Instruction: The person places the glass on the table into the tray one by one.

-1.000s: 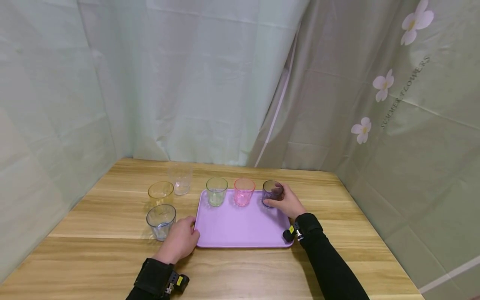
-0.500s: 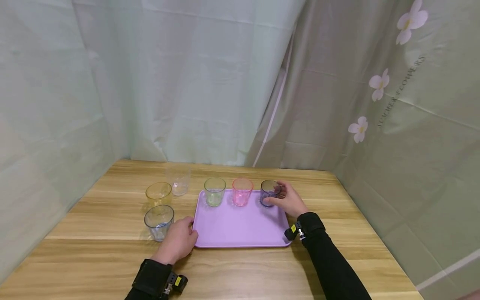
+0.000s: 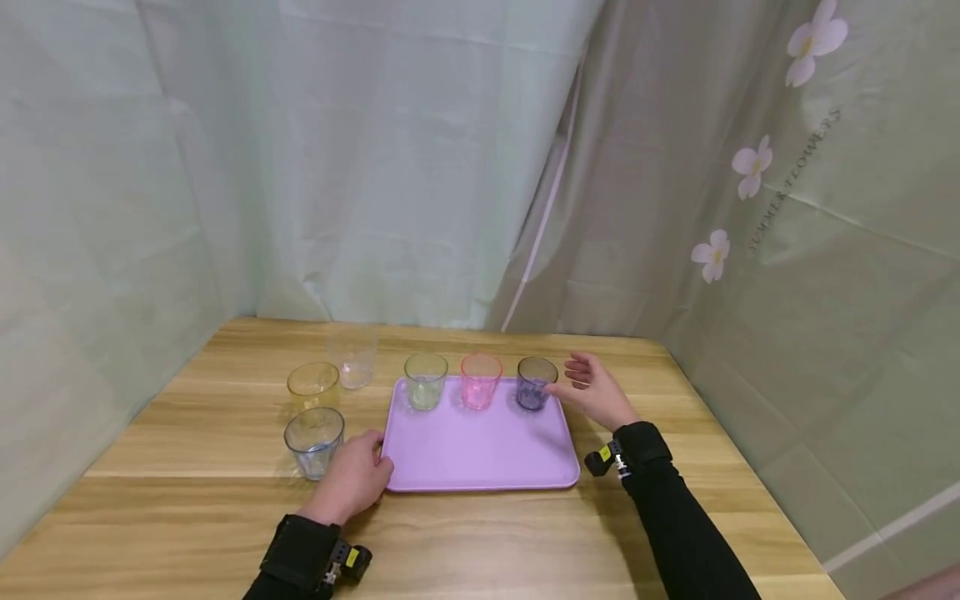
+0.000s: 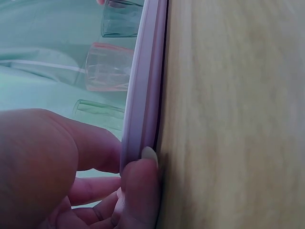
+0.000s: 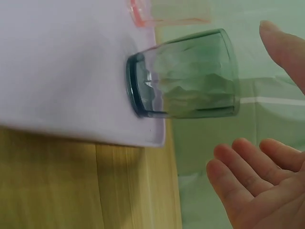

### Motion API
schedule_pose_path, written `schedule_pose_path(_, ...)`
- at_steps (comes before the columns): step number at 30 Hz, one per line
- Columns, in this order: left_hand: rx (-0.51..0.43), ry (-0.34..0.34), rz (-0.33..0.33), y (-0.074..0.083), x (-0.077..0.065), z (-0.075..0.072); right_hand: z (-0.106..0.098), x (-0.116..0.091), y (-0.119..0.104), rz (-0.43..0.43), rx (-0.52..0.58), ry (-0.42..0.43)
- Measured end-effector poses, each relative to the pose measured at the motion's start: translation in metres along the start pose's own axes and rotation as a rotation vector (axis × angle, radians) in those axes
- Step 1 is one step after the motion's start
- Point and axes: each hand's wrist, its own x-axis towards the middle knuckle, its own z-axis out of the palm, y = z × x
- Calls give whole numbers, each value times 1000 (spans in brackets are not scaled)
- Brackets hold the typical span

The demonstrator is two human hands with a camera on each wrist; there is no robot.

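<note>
A lilac tray (image 3: 480,454) lies on the wooden table, and my left hand (image 3: 352,477) pinches its left edge. In the left wrist view, thumb and finger meet either side of the tray rim (image 4: 142,86). A smoky dark glass (image 3: 534,387) stands upright at the tray's back right corner. Just right of it is my right hand (image 3: 597,395), its fingers apart and holding nothing; the right wrist view shows a gap between the hand (image 5: 259,176) and the glass (image 5: 190,81). A pink glass (image 3: 481,385) and a green glass (image 3: 426,385) complete a row along the tray's back.
Left of the tray, a bluish clear glass (image 3: 314,446) stands beside my left hand. Behind it are a yellow glass (image 3: 313,385) and a tall clear glass (image 3: 353,358). Pale curtains (image 3: 405,167) enclose the table's back and sides.
My right hand has let go of the dark glass and drawn off to the right, its fingers opening. The glass stays on the tray. The left hand keeps its place at the tray edge.
</note>
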Motion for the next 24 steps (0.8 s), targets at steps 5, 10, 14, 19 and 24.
schedule_pose_path(5,1,-5,-8,2,0,-2,-7,-5,0,-7,6,10)
schedule_pose_path(10,19,-6,12,-1,-1,-2,-8,-9,2,-8,16,11)
schedule_pose_path(14,40,7,40,-17,4,4,-8,-10,4,0,24,6)
schedule_pose_path(19,95,12,67,-40,16,17,-10,-11,7,6,21,15)
schedule_pose_path(24,147,31,69,-29,7,12,-11,-13,9,27,-10,30)
